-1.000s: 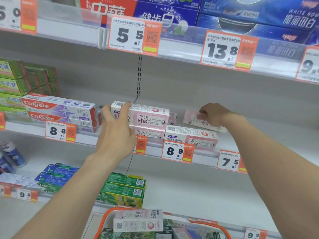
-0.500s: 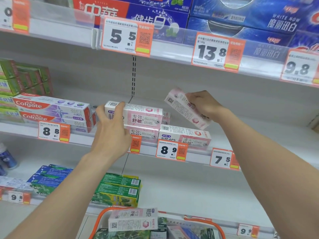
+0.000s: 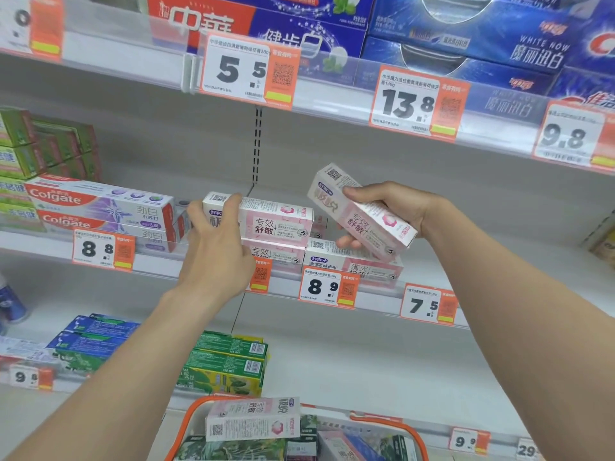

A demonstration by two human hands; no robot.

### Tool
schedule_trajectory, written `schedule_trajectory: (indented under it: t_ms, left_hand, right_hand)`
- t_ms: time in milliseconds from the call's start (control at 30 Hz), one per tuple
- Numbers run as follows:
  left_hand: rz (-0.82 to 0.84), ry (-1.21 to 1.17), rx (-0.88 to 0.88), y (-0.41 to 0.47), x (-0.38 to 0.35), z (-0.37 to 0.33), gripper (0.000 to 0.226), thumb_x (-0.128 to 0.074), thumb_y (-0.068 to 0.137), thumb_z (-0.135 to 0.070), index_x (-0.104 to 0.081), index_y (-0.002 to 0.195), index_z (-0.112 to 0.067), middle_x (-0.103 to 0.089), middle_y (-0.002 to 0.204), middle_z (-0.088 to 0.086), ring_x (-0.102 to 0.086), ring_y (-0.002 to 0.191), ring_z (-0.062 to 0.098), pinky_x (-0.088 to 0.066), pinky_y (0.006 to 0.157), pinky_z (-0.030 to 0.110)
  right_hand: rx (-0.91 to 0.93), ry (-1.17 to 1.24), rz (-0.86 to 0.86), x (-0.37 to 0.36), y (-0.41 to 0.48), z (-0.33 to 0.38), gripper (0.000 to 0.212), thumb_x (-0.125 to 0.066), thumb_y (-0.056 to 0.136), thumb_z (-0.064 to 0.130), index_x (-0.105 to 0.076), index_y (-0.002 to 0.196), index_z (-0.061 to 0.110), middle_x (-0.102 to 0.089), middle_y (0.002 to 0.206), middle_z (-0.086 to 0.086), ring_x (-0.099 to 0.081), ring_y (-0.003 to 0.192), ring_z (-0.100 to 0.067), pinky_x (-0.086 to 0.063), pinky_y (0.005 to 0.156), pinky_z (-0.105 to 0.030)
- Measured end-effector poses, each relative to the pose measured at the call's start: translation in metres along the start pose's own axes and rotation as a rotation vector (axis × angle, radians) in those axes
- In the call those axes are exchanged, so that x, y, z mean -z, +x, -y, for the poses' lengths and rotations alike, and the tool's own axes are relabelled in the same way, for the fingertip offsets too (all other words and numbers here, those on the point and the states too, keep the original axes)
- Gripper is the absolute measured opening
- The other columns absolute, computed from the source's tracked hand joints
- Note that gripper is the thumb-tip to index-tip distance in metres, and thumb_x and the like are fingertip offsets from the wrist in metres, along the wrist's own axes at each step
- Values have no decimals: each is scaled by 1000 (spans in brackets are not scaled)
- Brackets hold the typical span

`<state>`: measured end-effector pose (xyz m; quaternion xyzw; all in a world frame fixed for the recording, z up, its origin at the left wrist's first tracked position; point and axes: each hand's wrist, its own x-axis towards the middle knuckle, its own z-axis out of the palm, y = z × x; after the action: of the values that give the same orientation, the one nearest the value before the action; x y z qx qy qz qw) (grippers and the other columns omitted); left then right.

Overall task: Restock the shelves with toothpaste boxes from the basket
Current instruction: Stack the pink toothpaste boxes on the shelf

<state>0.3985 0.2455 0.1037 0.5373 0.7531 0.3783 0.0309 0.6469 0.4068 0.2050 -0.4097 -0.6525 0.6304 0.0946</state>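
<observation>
My left hand (image 3: 216, 247) grips the left end of a pink-and-white toothpaste box (image 3: 276, 219), the top one of a two-high stack on the middle shelf (image 3: 376, 296). My right hand (image 3: 396, 207) holds another pink-and-white box (image 3: 361, 214) tilted in the air, above a single box (image 3: 352, 262) that lies on the shelf to the right of the stack. At the bottom edge sits the orange-rimmed basket (image 3: 191, 424), with one more pink box (image 3: 253, 422) on top of several other boxes.
Colgate boxes (image 3: 100, 207) and green boxes (image 3: 20, 154) fill the shelf's left side. The shelf to the right of the pink boxes is bare. Blue and green boxes (image 3: 226, 364) stand on the lower shelf. Price tags (image 3: 327, 287) line the shelf edges. Large blue boxes (image 3: 466, 31) sit above.
My right hand lifted the pink box from the back of the shelf and brought it forward, tilted, above the single box. My left hand has stayed on the top box of the stack.
</observation>
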Motion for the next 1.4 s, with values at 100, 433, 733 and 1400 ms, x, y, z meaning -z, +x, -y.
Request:
schedule_trajectory:
  t_ms: [100,433,733,1400]
  left_hand:
    - [2,-4,3,0,-1,0,85,-60,90,0,-22,159,-31,-14,153,16,-54,111,44,-48,91,44]
    - [24,-20,15,-2,2,-1,87,-61,90,0,-20,160,-31,-14,153,15,-54,114,43,-50,94,45]
    - [-2,-38,2,3,6,4,80,-59,89,-3,-26,156,-33,-26,145,13,-56,102,36,-53,84,44]
    - [-9,-54,-12,8,13,5,72,-61,90,-2,-33,149,-32,-34,129,5,-52,90,24,-38,74,30]
  right_hand:
    - [15,-38,-43,1,-1,-1,50,-67,94,47,-68,128,10,-71,116,-22,-69,108,-38,-50,107,-53]
    - [55,-47,-256,2,8,-2,51,-56,100,49,-58,129,7,-75,107,-25,-75,80,-35,-62,73,-41]
    - [263,-775,-747,6,57,8,29,-58,97,50,-66,103,23,-69,99,-1,-66,100,-28,-50,69,-32]
    - [-227,-814,-306,-18,115,11,29,-62,84,40,-72,98,16,-71,102,-4,-62,82,-23,-51,73,-29]
